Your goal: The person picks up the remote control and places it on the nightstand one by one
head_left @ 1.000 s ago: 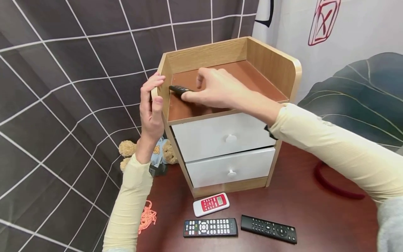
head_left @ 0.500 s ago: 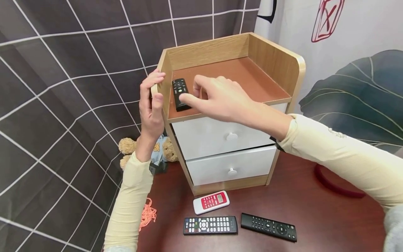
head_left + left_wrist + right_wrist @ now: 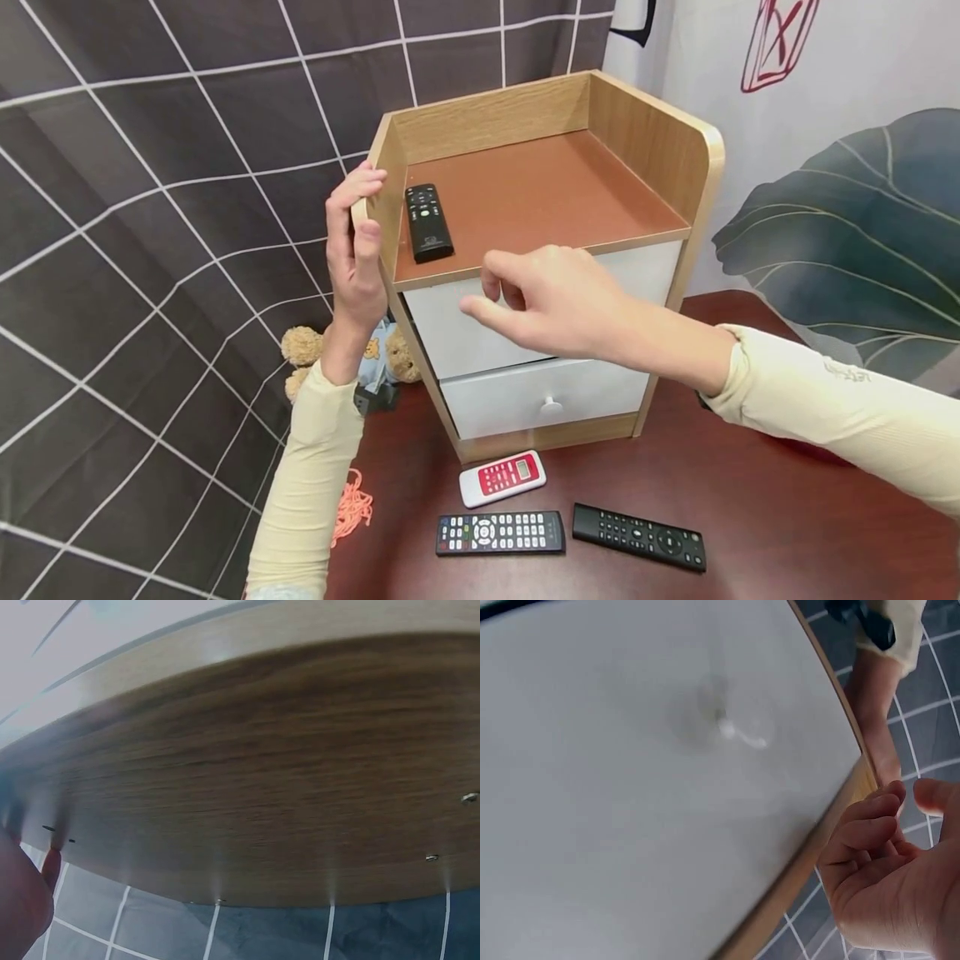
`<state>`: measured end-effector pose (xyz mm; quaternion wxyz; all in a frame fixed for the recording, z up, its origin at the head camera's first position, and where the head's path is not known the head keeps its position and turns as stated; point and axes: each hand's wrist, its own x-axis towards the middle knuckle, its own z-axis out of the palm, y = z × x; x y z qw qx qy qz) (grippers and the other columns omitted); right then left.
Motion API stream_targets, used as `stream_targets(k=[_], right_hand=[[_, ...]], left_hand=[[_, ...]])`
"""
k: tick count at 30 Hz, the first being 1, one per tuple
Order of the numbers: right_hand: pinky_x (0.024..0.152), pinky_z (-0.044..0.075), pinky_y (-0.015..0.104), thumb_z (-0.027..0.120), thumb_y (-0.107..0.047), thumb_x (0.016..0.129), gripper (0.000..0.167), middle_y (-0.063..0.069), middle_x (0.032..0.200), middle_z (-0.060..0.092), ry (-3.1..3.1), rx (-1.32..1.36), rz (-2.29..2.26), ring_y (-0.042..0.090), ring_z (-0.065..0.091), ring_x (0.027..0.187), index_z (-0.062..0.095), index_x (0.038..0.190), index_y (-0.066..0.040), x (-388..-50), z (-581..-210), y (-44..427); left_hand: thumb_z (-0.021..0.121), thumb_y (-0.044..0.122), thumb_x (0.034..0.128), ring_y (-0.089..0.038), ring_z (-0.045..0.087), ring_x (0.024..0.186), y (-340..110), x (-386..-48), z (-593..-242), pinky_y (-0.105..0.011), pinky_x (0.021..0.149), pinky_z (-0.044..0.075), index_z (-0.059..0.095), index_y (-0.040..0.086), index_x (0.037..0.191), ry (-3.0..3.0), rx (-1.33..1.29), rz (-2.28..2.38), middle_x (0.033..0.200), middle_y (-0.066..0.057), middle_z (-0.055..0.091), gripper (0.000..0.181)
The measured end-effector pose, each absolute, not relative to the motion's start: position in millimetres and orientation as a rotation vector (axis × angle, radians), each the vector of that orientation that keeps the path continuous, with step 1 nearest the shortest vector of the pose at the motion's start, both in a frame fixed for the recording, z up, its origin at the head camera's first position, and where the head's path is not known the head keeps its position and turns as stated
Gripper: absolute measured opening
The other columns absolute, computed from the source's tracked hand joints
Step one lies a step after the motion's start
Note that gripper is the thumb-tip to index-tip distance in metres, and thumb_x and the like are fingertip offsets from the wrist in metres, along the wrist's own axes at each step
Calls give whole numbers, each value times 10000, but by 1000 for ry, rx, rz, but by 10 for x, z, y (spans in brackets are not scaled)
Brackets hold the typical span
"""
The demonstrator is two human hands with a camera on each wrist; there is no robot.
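Observation:
On the left of the cabinet's brown top (image 3: 525, 187) lies a black remote (image 3: 429, 223), close to the side panel. My left hand (image 3: 356, 258) grips the front edge of that panel (image 3: 386, 200); in the left wrist view, part of the hand (image 3: 22, 900) shows beside the wood. In front of the white upper drawer (image 3: 450, 337) hangs my right hand (image 3: 562, 304), empty, its fingers loosely curled and thumb extended. The right wrist view shows this hand (image 3: 892, 877) near the cabinet's corner, with the drawer front (image 3: 630, 787) beside it.
On the dark red table (image 3: 750, 500) lie a white and red remote (image 3: 502, 478) and two black remotes (image 3: 500, 533) (image 3: 639, 537). Orange string (image 3: 352, 508) and a teddy bear (image 3: 382, 354) are at the left. A gridded dark curtain (image 3: 225, 125) hangs behind.
My right hand let go of the black remote, which turned and now lies flat on the cabinet top. That hand then moved down and right, away from it. My left hand keeps its grip.

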<state>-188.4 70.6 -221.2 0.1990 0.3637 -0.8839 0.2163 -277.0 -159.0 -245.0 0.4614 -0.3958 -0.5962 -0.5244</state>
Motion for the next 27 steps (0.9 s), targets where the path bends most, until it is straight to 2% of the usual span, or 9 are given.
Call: stream_targets(k=[6,17,23,27], right_hand=[[460,344,247,635,-421,936,255,-133,545,460,-2434,1077,601,29,419,498,578,777,-229,-1851,-2501,761],[464,298,123,679,-354,913,221,-207,610,416,-2419,1270,571,-69,348,527,538,766,-268,-1716,-3340,938],[454,216,88,671,-310,916,266,-206,610,373,-2380,1447,488,-85,300,539,473,746,-260,-1673,-3876,981],[450,183,103,718,-295,871,286,-170,592,422,-2420,1390,492,-82,290,533,465,745,-253,-1650,-4346,996]], left_hand=[[454,382,983,-418,426,1365,-1606,-2775,-2442,-475,1216,315,488,-161,1162,-1471,-971,-1292,1250,-288,537,573],[444,362,986,-412,419,1372,-1579,-2775,-2467,-478,1219,307,483,-160,1167,-1456,-977,-1300,1258,-297,529,554],[449,432,989,-393,429,1365,-1568,-2787,-2461,-476,1211,315,483,-157,1162,-1441,-963,-1304,1252,-281,538,615],[441,358,982,-397,425,1370,-1544,-2788,-2470,-474,1217,308,483,-160,1165,-1444,-971,-1319,1255,-278,540,552]])
